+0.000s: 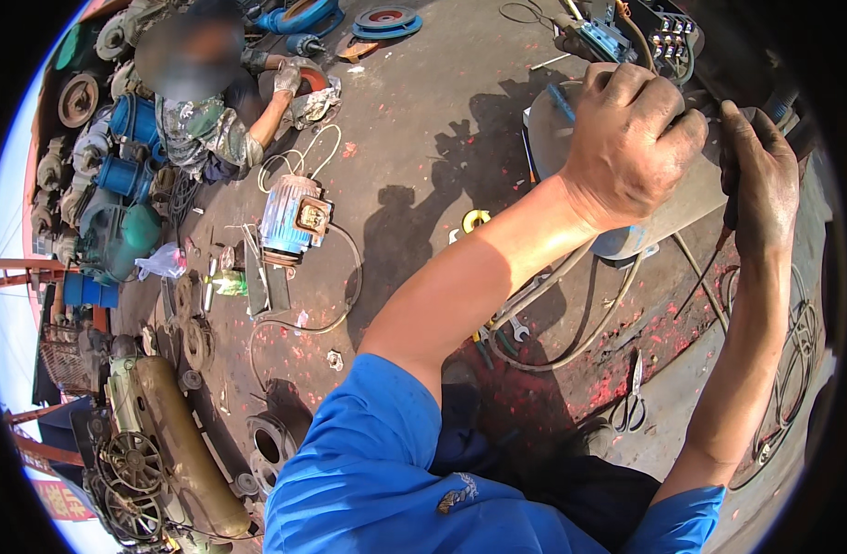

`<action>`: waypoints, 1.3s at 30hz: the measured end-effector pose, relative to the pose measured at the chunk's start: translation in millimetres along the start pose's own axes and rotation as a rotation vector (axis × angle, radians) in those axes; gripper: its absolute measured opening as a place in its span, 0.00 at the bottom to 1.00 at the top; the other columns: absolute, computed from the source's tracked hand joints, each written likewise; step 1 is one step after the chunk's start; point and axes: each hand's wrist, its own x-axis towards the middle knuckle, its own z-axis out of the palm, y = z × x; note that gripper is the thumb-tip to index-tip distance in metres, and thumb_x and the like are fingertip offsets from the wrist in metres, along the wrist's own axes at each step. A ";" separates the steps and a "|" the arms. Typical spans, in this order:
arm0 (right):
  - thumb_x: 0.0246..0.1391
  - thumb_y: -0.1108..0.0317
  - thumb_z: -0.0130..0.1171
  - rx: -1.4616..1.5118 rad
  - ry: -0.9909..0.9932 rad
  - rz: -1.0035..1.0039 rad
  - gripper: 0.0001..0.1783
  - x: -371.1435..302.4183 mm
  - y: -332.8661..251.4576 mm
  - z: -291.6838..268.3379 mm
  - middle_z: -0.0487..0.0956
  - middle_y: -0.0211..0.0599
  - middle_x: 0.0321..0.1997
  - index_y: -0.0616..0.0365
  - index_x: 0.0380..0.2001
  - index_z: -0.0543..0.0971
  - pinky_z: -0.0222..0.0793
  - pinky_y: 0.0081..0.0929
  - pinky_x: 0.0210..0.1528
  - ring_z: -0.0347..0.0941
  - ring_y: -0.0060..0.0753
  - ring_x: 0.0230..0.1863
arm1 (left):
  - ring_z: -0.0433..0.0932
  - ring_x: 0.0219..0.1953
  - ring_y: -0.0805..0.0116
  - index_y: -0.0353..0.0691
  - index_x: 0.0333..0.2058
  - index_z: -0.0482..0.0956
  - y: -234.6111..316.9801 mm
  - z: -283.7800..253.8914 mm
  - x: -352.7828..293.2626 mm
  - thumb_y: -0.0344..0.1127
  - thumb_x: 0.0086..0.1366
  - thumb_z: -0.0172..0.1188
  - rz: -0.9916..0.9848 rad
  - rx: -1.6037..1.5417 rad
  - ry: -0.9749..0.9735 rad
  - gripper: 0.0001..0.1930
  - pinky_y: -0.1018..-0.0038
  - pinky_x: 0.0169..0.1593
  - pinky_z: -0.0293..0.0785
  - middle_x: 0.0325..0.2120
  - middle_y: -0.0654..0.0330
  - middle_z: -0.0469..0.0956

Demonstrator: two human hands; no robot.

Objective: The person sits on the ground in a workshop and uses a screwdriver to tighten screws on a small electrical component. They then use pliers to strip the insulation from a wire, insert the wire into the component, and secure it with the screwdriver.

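My left hand (631, 138) is curled closed above a grey flat surface (686, 208); what its fingers grip, if anything, is hidden. Close beside it on the right, my right hand (763, 180) is blackened and bent round a dark thing I cannot make out. A black sleeve or handle (731, 212) shows beneath that palm, and a thin dark cord or rod (703, 282) runs down from it. Past my left hand sits a terminal block (668, 44) with metal contacts and cables. A blue pen-like stick (560, 100) lies by my left wrist.
Scissors (635, 397), wrenches (518, 328), a yellow ring (476, 220) and looped cable (617, 323) lie near me. An electric motor (292, 217) stands left. Another person (206, 129) crouches farther left, a gloved hand on a round part. A compressor tank (179, 443) is lower left.
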 end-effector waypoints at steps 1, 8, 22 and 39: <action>0.65 0.55 0.63 -0.092 0.067 -0.078 0.16 -1.7 -0.9 2.9 0.73 0.22 0.20 0.59 0.34 0.83 0.61 0.21 0.26 0.64 0.15 0.22 | 0.71 0.35 0.60 0.48 0.34 0.81 0.1 -1.0 -0.6 0.28 0.45 0.67 -0.003 0.001 -0.005 0.14 0.63 0.42 0.65 0.30 0.66 0.73; 0.62 0.62 0.68 -0.488 0.350 -0.579 0.11 -2.9 -7.1 26.6 0.82 0.38 0.24 0.60 0.33 0.83 0.72 0.27 0.31 0.73 0.23 0.25 | 0.75 0.35 0.57 0.40 0.36 0.81 -5.4 5.1 -2.8 0.28 0.50 0.65 0.018 -0.012 0.015 0.12 0.61 0.40 0.69 0.30 0.61 0.74; 0.61 0.62 0.68 0.064 0.087 -0.222 0.14 -11.7 -7.3 30.2 0.84 0.28 0.32 0.62 0.42 0.86 0.74 0.19 0.39 0.76 0.15 0.34 | 0.78 0.34 0.56 0.36 0.44 0.83 1.5 -0.6 2.7 0.17 0.51 0.69 -0.120 -0.086 0.025 0.19 0.64 0.36 0.76 0.32 0.56 0.76; 0.56 0.69 0.64 0.149 -0.018 -0.029 0.09 5.1 -30.1 31.2 0.82 0.33 0.25 0.67 0.32 0.84 0.71 0.23 0.29 0.74 0.18 0.26 | 0.77 0.31 0.59 0.34 0.43 0.84 9.8 -7.5 8.7 0.17 0.54 0.70 -0.286 -0.119 -0.061 0.16 0.67 0.35 0.74 0.30 0.55 0.77</action>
